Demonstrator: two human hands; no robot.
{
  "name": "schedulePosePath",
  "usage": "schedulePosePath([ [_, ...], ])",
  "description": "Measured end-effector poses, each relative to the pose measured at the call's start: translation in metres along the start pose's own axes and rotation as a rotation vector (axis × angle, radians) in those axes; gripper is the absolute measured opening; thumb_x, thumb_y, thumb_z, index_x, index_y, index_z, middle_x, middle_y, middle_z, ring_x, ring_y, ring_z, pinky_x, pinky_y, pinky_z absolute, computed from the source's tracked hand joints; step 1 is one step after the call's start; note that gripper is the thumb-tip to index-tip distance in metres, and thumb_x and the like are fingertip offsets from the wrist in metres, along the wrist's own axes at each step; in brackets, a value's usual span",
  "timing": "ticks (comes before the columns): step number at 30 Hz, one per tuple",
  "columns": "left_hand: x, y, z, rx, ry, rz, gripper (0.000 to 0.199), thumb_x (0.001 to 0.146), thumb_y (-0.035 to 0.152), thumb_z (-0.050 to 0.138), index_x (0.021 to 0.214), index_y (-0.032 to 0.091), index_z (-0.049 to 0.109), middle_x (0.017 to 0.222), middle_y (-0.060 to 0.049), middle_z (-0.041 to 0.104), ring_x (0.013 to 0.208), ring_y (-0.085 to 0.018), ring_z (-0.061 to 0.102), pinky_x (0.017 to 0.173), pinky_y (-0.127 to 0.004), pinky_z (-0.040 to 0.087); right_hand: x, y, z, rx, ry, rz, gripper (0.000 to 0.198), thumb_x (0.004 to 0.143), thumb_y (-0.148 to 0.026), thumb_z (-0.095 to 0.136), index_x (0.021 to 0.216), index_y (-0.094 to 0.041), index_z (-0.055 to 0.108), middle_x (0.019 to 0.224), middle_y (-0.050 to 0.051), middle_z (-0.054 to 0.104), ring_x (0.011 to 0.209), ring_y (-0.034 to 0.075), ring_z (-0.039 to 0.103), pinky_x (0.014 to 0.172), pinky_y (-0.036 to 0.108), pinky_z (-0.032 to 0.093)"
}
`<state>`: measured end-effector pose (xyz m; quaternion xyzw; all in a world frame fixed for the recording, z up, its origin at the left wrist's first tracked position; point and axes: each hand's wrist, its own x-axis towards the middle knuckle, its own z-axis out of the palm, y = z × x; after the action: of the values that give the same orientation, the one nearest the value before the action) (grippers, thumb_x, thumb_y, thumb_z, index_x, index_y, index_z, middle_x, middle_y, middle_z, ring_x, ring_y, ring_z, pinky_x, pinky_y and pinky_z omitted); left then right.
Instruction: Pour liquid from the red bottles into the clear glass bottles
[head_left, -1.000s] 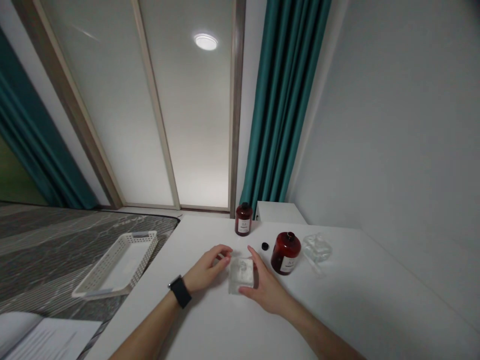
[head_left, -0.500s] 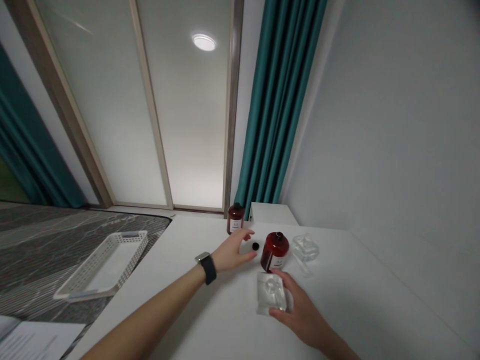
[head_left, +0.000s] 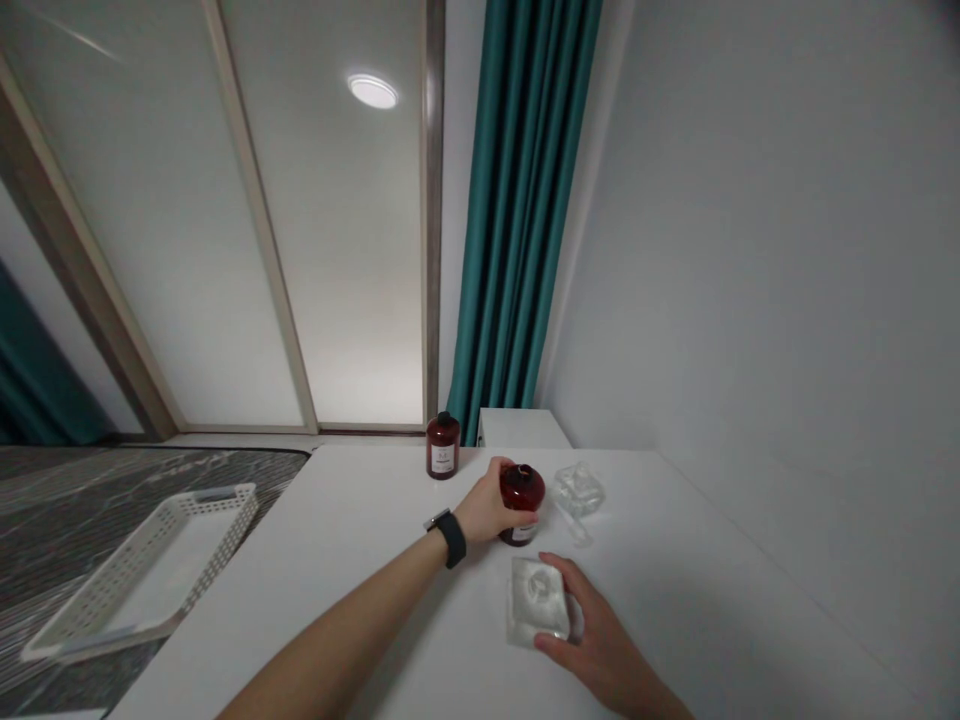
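Observation:
My left hand (head_left: pixel 484 508), with a dark watch on the wrist, is closed around a round dark-red glass bottle (head_left: pixel 523 487) that stands upright. The bottle's mouth shows no cap, and part of its white label is visible below my thumb. My right hand (head_left: pixel 596 632) grips the right side of a clear square glass bottle (head_left: pixel 538 597) just in front of the red one, its round opening facing up. Beyond the left hand is a second dark-red bottle (head_left: pixel 443 447) with a black cap and a white label, standing upright.
A clear glass stopper-like piece (head_left: pixel 577 490) lies right of the red bottle on the white table (head_left: pixel 360 540). On the dark grey floor or rug at left sits a white perforated basket (head_left: pixel 97 605). Behind the table are a white box-shaped piece (head_left: pixel 523 428) and a teal curtain (head_left: pixel 521 220).
My left hand has moved right and closed around the nearer red bottle. The small black cap that lay beside it is now out of sight. The view has shifted slightly right.

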<state>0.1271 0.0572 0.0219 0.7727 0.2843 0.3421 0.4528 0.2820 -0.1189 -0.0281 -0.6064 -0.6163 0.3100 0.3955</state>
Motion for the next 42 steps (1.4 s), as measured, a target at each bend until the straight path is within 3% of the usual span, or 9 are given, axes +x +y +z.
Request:
schedulePosePath([
  [5, -0.019, 0.02, -0.03, -0.031, 0.092, 0.087, 0.07, 0.064, 0.021, 0.086, 0.12, 0.019, 0.044, 0.12, -0.01, 0.062, 0.113, -0.027, 0.06, 0.104, -0.043, 0.043, 0.001, -0.003, 0.003, 0.008, -0.026, -0.015, 0.076, 0.07, -0.016, 0.067, 0.141, -0.022, 0.041, 0.142, 0.013, 0.051, 0.133, 0.031, 0.048, 0.114, 0.051, 0.032],
  [8, -0.043, 0.027, -0.055, -0.016, 0.063, 0.093, 0.071, 0.066, 0.021, 0.083, 0.125, 0.02, 0.043, 0.125, -0.01, 0.06, 0.117, -0.028, 0.059, 0.106, -0.044, 0.041, 0.005, -0.01, 0.006, 0.003, -0.063, -0.025, 0.073, 0.069, -0.014, 0.067, 0.138, -0.02, 0.043, 0.14, 0.013, 0.051, 0.132, 0.03, 0.048, 0.114, 0.049, 0.032],
  [13, -0.083, 0.009, -0.088, -0.007, 0.067, 0.011, 0.073, 0.066, 0.023, 0.084, 0.127, 0.021, 0.044, 0.125, -0.011, 0.062, 0.116, -0.03, 0.059, 0.105, -0.048, 0.042, 0.018, -0.018, 0.013, -0.007, -0.091, -0.067, 0.067, 0.07, -0.014, 0.068, 0.133, -0.022, 0.045, 0.134, 0.011, 0.053, 0.127, 0.03, 0.05, 0.112, 0.048, 0.034],
  [17, -0.102, -0.009, -0.104, -0.039, 0.185, -0.007, 0.065, 0.068, 0.023, 0.08, 0.124, 0.019, 0.047, 0.122, -0.011, 0.063, 0.114, -0.03, 0.06, 0.104, -0.047, 0.043, 0.037, -0.02, 0.026, 0.009, -0.138, -0.079, 0.067, 0.07, -0.014, 0.07, 0.132, -0.023, 0.045, 0.133, 0.01, 0.054, 0.125, 0.028, 0.052, 0.111, 0.046, 0.035],
  [21, -0.112, -0.018, -0.11, -0.055, 0.286, -0.018, 0.064, 0.069, 0.023, 0.079, 0.124, 0.018, 0.048, 0.122, -0.011, 0.064, 0.113, -0.029, 0.062, 0.104, -0.047, 0.044, 0.061, -0.022, 0.041, 0.044, -0.174, -0.073, 0.071, 0.069, -0.015, 0.073, 0.133, -0.023, 0.044, 0.129, 0.009, 0.057, 0.12, 0.026, 0.055, 0.107, 0.043, 0.039],
  [29, -0.116, -0.029, -0.115, -0.072, 0.321, -0.036, 0.067, 0.066, 0.017, 0.078, 0.126, 0.019, 0.047, 0.125, -0.011, 0.063, 0.114, -0.029, 0.062, 0.107, -0.048, 0.044, 0.099, -0.018, 0.073, 0.035, -0.109, -0.122, 0.075, 0.067, -0.02, 0.077, 0.134, -0.025, 0.045, 0.129, 0.008, 0.059, 0.119, 0.028, 0.057, 0.105, 0.045, 0.042],
  [33, -0.116, -0.028, -0.116, -0.098, 0.327, -0.064, 0.067, 0.066, 0.017, 0.078, 0.125, 0.018, 0.047, 0.124, -0.012, 0.063, 0.114, -0.03, 0.062, 0.107, -0.049, 0.043, 0.102, -0.014, 0.083, -0.004, -0.04, -0.128, 0.079, 0.068, -0.02, 0.077, 0.139, -0.026, 0.043, 0.138, 0.01, 0.053, 0.127, 0.028, 0.051, 0.109, 0.047, 0.038],
  [38, -0.116, -0.03, -0.114, -0.124, 0.328, -0.082, 0.068, 0.066, 0.019, 0.079, 0.126, 0.019, 0.047, 0.126, -0.012, 0.062, 0.116, -0.03, 0.061, 0.105, -0.048, 0.045, 0.098, -0.015, 0.081, -0.05, -0.062, -0.16, 0.082, 0.073, -0.022, 0.074, 0.145, -0.026, 0.037, 0.143, 0.01, 0.05, 0.13, 0.029, 0.048, 0.109, 0.048, 0.038],
  [42, -0.119, -0.033, -0.113, -0.096, 0.26, -0.017, 0.075, 0.066, 0.026, 0.084, 0.131, 0.018, 0.046, 0.129, -0.014, 0.061, 0.12, -0.032, 0.058, 0.109, -0.049, 0.041, 0.094, -0.02, 0.079, -0.103, -0.055, -0.165, 0.083, 0.074, -0.022, 0.073, 0.148, -0.025, 0.034, 0.144, 0.011, 0.049, 0.134, 0.028, 0.045, 0.113, 0.047, 0.034],
])
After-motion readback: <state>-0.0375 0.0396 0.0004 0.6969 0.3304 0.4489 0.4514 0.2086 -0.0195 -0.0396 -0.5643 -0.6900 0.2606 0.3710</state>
